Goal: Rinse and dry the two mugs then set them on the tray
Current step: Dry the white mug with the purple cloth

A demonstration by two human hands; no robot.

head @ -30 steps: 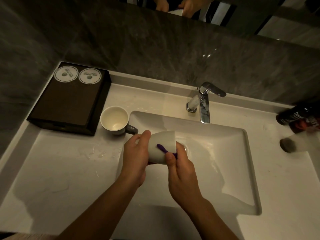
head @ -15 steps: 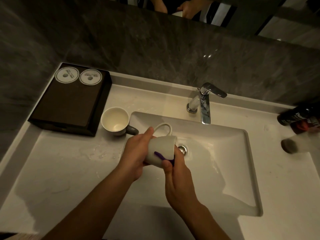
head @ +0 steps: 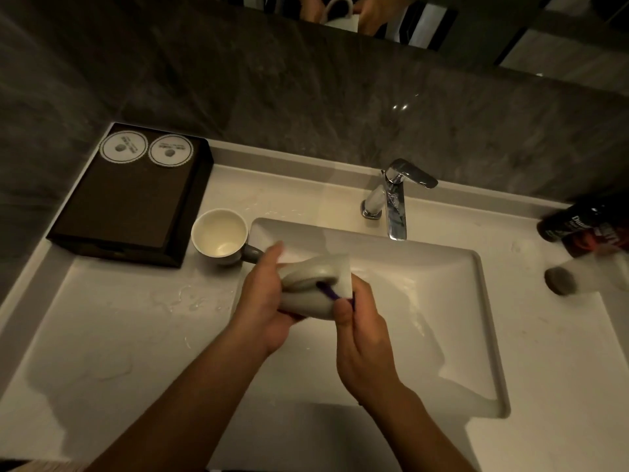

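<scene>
The left hand (head: 269, 301) grips a white mug (head: 306, 287), fingers curled round its body, and holds it tipped on its side over the left part of the sink (head: 425, 301). The right hand (head: 364, 335) is closed, its thumb pinching a small purple item (head: 328, 294) against the mug's wall. What the item is cannot be told, and the mug is blurred. No water shows at the tap (head: 396, 206). The second mug (head: 219, 236) stands upright on the desk (head: 119, 335), left of the sink, its handle pointing right. It sits just beside the near right corner of the tray (head: 129, 199). The tray bears no mug; two round discs (head: 124, 147) lie at its far end. Judgement: the first mug is being wiped or scrubbed, and the task is under half done. The next move calls for working round the whole wall, then carrying the mug left to the tray, clear of the second mug.
</scene>
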